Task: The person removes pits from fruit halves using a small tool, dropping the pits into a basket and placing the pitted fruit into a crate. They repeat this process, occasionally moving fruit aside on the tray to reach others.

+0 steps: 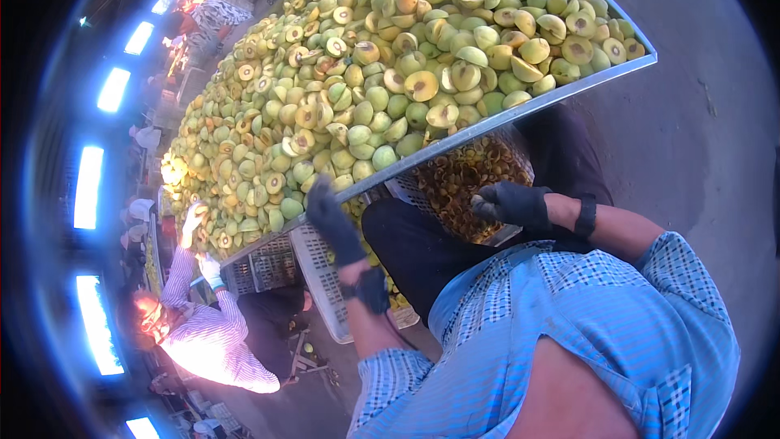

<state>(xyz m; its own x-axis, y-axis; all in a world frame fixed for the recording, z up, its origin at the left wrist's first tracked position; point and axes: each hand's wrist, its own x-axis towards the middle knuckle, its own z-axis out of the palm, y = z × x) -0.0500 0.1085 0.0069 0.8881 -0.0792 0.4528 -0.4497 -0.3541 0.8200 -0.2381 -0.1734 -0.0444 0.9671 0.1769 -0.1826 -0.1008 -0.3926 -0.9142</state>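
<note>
Halved green-yellow fruits point(420, 85) are heaped on a large metal-rimmed table point(506, 117) in front of me. My left hand point(332, 216), in a dark glove, is blurred at the table's near rim, beside the fruit. Whether it holds anything is unclear. My right hand point(512, 204), also dark-gloved, has curled fingers and hovers over a plastic crate of brown and yellow scraps point(469, 180). Its fingertips look pale, and I cannot make out anything between them. The crate stands between my knees, partly under the table.
A white perforated crate point(323, 280) stands below my left forearm, with more fruit beside it. At left, a seated co-worker in a striped shirt point(210, 341) reaches the heap with pale gloves. Other people and crates line the far left. Concrete floor point(682, 152) lies at right.
</note>
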